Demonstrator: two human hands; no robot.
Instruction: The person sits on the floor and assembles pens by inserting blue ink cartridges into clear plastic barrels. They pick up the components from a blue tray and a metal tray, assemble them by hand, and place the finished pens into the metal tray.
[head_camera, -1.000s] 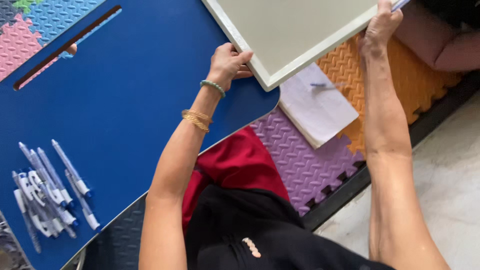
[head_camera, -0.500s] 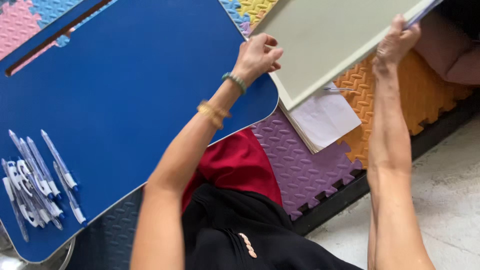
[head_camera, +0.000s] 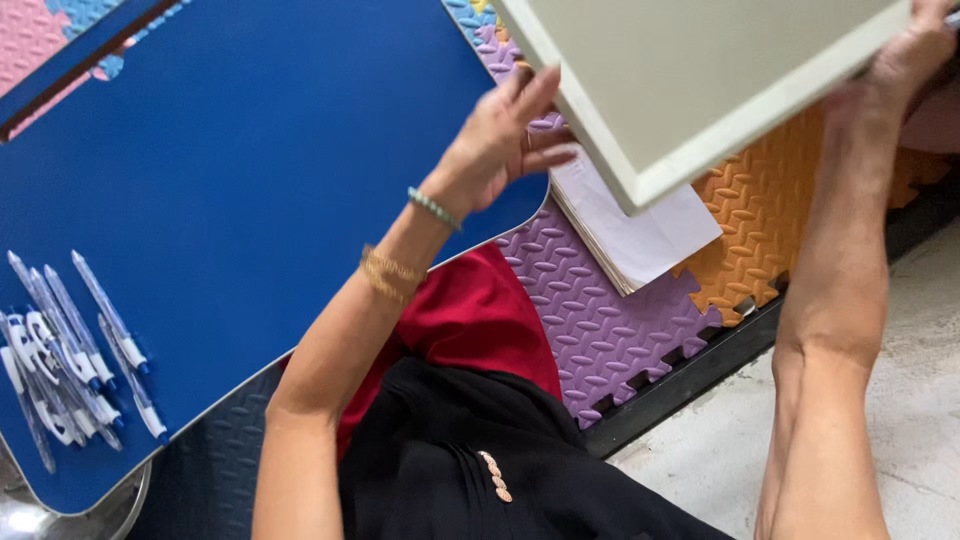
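Note:
A large cream-coloured flat board (head_camera: 700, 70) with a raised rim is held tilted in the air at the upper right. My left hand (head_camera: 500, 140) grips its left edge, fingers spread along the rim; a bead bracelet and a gold bangle circle that wrist. My right hand (head_camera: 905, 60) holds the board's right edge at the top right corner. Below the board a stack of white paper (head_camera: 640, 235) lies on the foam mats.
A blue lap table (head_camera: 250, 200) fills the left, with several white-and-blue pens (head_camera: 70, 350) at its lower left. Purple (head_camera: 600, 320) and orange (head_camera: 760, 220) foam mats lie to the right, bordered by grey floor (head_camera: 920, 400). My red and black clothing shows below.
Both hands have lifted the cream board up and to the right, off the blue table's corner. More of the paper stack shows beneath it.

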